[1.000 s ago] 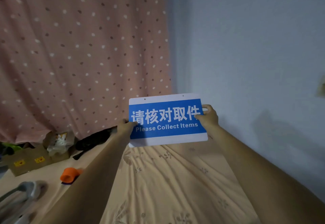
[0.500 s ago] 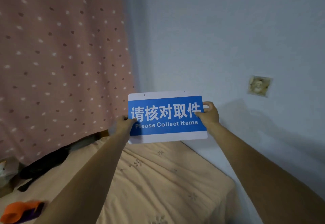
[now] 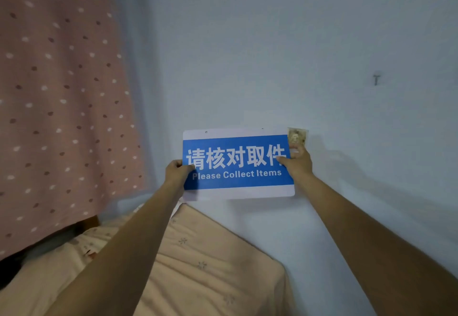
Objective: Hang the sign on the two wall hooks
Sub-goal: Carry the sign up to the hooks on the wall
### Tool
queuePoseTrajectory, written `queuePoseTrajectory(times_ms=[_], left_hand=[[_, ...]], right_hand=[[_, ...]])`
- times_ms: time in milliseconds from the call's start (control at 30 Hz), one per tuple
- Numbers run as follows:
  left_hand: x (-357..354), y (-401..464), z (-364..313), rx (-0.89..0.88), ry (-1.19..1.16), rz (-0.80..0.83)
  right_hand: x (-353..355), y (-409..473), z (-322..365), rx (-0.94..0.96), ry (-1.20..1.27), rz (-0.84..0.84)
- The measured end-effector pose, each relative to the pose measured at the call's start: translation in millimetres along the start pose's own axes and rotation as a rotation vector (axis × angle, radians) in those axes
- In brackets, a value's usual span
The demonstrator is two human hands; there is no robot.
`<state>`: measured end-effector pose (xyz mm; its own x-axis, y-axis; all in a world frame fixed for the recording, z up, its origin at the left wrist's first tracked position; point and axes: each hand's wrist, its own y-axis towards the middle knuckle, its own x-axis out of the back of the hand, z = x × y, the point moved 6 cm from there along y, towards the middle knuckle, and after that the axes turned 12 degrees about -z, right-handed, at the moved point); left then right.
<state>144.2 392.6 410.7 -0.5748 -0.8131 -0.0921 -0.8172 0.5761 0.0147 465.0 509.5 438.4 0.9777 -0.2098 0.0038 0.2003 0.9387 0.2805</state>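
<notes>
As the sign (image 3: 238, 163) faces the camera, upright and level, a person grips it by its two short edges: the left hand (image 3: 176, 172) pinches the left edge, thumb on the blue face, and the right hand (image 3: 297, 161) grasps the right edge likewise. The two-sided hold appears meant to keep the board square while its two small top holes are lined up. The sign sits in front of the pale wall (image 3: 247, 43), above the corner of a peach-covered bed (image 3: 203, 261). One hook (image 3: 376, 79) shows on the wall, up and well to the right of the sign; a second cannot be made out. A square patch (image 3: 297, 136) on the wall peeks out at the sign's upper right corner. Left of the sign hangs a dotted pink curtain (image 3: 62, 92). The sign is not yet hung.
</notes>
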Motion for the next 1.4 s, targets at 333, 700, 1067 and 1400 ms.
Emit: queuePoseTrajectory(times_ms=[333,700,1067,1400], left_hand=[[-95,-42,-21,-0.013,-0.032,0.033],[-196,-100,-54,-0.151,-0.019,0.053],[-271,-136,-80,-0.234,-0.056,0.156],[-334,-145,-89,-0.225,-0.112,0.314]], right_hand=[[85,56,11,0.023,0.108,-0.038],[177,100,35,0.073,0.186,-0.096],[253,113,47,0.137,0.164,-0.227],[297,117,45,0.165,0.086,-0.386]])
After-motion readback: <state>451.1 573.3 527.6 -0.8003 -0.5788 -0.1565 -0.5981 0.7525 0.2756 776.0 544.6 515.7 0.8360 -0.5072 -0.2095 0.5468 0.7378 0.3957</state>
